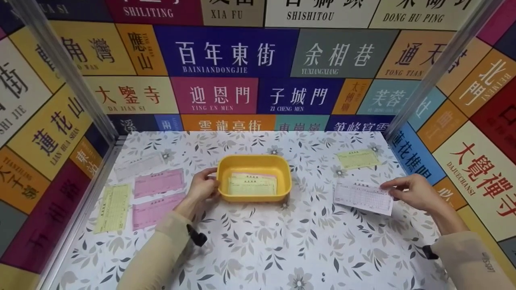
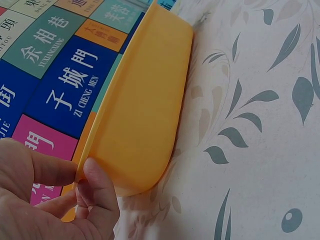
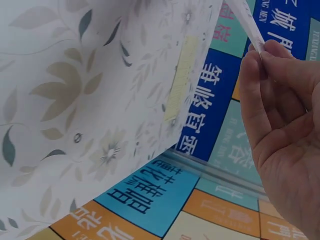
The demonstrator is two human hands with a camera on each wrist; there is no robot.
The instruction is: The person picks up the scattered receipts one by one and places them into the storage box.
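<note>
A yellow plastic basin [image 1: 254, 159] stands mid-table, with a yellow printed slip [image 1: 252, 186] and the edge of a pink one inside it. My left hand [image 1: 203, 185] pinches the basin's left rim; in the left wrist view, thumb and fingers [image 2: 97, 187] close on the rim of the basin [image 2: 142, 110]. On the right, my right hand [image 1: 415, 193] pinches a white printed slip [image 1: 363, 197] by its upper right corner, tilted above the cloth. The right wrist view shows this slip [image 3: 250, 25] nearly edge-on between thumb and fingers.
Left of the basin lie two pink slips [image 1: 159, 182], a yellow slip [image 1: 113, 208] and a white slip [image 1: 139, 166]. Another yellow slip [image 1: 358, 158] lies at the back right. Sign-printed panels [image 1: 225, 52] enclose the flowered tablecloth [image 1: 258, 249] at the back and sides.
</note>
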